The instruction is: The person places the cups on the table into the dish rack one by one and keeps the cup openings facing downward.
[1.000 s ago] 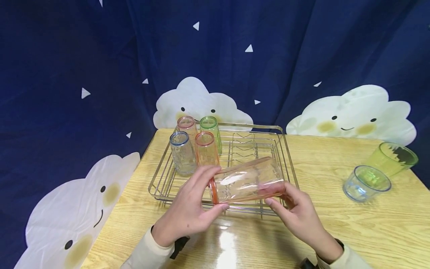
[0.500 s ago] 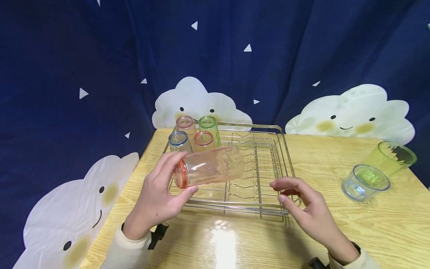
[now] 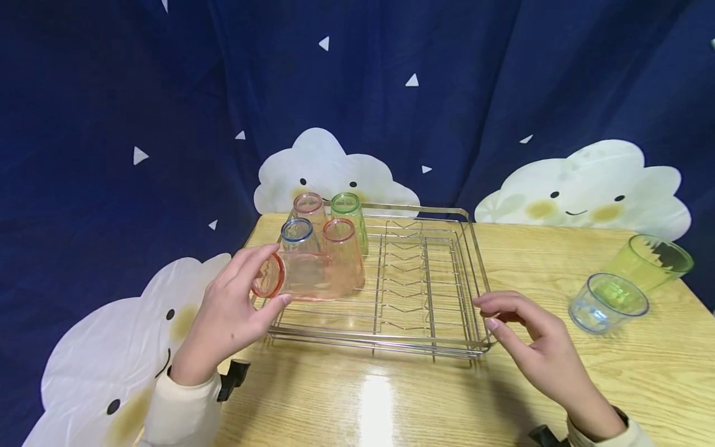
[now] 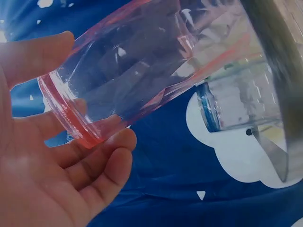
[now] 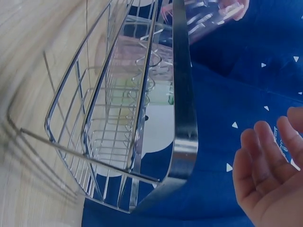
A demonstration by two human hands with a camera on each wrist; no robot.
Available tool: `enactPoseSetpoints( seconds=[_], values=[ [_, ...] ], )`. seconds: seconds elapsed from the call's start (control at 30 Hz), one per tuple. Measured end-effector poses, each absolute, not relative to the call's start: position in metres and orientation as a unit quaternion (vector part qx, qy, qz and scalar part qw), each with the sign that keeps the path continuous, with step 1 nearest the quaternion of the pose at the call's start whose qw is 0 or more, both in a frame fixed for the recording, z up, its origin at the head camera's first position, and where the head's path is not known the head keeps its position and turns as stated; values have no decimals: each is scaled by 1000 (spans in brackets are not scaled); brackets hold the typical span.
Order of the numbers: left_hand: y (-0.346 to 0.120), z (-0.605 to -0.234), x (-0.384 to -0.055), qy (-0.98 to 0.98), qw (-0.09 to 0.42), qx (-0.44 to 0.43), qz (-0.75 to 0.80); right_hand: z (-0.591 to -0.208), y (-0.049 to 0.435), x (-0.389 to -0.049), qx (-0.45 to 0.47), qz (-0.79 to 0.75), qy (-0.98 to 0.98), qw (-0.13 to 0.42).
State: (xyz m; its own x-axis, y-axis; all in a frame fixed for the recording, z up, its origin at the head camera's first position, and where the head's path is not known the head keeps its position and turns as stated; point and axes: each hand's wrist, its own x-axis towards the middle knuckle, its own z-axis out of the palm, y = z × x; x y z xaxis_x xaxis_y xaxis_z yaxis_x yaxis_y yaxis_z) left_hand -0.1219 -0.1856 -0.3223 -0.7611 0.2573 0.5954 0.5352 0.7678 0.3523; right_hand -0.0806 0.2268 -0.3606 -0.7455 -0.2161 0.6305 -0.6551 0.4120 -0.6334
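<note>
My left hand grips a tall clear orange-red glass round its thick base. The glass lies nearly level above the left front of the wire rack, its other end pointing right. In the left wrist view, thumb and fingers wrap the base ring of the glass. Behind it, upside-down glasses stand in the rack: blue, orange, pink and green. My right hand holds nothing, fingers loosely curved beside the rack's front right corner.
On the table's right side are a short blue-rimmed cup and a yellow-green cup that overlap in the head view. A dark blue curtain with white clouds hangs behind the wooden table.
The right hand has let go of the glass and drawn back to the right. The left hand has carried the glass leftward over the rack and turned it closer to level.
</note>
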Motion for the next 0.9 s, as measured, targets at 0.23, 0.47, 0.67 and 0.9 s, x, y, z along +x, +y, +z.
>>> enactPoseSetpoints(
  seconds=[0.23, 0.47, 0.67, 0.9],
  values=[
    [-191, -328, -129, -922, 231, -198, -238, -361, 234, -80, 265, 462, -818, 219],
    [-191, -339, -137, -949, 167, -186, -192, -362, 237, -79, 256, 459, -824, 213],
    [-191, -346, -140, -955, 157, -192, -164, -363, 238, -78, 254, 448, -832, 205],
    [-190, -348, -142, -955, 166, -187, -160, -361, 240, -78, 249, 443, -838, 199]
  ],
)
